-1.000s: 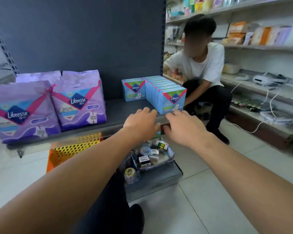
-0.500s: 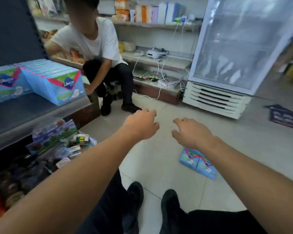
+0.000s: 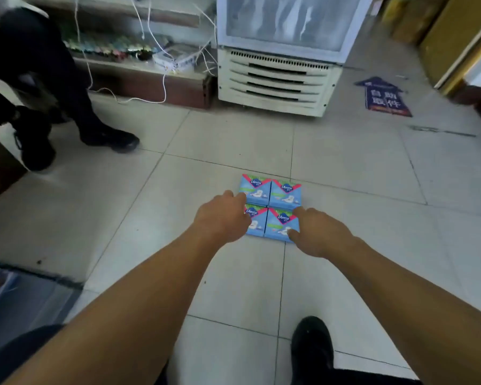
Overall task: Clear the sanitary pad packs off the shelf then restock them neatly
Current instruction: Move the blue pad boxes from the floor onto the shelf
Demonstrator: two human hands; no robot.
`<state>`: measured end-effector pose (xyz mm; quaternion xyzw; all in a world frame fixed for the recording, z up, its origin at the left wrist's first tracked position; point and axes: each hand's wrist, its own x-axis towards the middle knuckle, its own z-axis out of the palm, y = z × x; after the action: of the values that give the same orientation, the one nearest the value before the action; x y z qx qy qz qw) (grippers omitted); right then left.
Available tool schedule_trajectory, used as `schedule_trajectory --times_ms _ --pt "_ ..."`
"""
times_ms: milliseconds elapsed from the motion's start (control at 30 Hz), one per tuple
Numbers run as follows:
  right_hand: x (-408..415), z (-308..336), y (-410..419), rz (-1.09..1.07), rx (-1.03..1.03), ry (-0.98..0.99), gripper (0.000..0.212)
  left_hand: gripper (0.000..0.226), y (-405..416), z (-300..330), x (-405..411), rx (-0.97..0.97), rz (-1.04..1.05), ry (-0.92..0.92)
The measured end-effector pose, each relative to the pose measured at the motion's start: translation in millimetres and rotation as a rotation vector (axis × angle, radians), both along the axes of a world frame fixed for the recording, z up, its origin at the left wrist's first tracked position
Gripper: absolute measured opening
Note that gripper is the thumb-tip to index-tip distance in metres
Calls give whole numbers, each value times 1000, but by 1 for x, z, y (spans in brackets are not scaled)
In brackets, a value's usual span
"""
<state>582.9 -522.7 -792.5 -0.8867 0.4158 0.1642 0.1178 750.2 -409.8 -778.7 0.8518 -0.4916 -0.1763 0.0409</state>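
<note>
Head view: I see four blue pad packs [image 3: 271,208] lying flat on the tiled floor [image 3: 345,168], two by two, edges touching. My left hand [image 3: 222,218] is over the block's left side, fingers curled down; grip unclear. My right hand [image 3: 315,232] reaches the near-right pack, thumb at its front corner; hold unclear. White cooler [image 3: 278,84] beyond.
</note>
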Motion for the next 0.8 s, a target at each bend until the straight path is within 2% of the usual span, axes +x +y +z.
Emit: schedule_trajectory --times_ms 167,300,500,600,733,800 --pt "33 -76 -71 54 102 105 62 43 -67 -72 19 122 -103 -10" --pt "56 -157 -107 94 153 131 62 45 -110 -133 28 150 -209 -20" --pt "61 -249 -125 26 141 115 80 42 -131 -202 42 168 -155 67" --pt "53 -273 -116 -1 113 117 92 40 -122 -221 44 215 -172 56" --pt "38 -277 -103 104 -36 118 87 43 -118 -224 50 278 -179 44" --pt "33 -276 -105 104 -49 101 92 45 -121 -224 48 286 -185 52"
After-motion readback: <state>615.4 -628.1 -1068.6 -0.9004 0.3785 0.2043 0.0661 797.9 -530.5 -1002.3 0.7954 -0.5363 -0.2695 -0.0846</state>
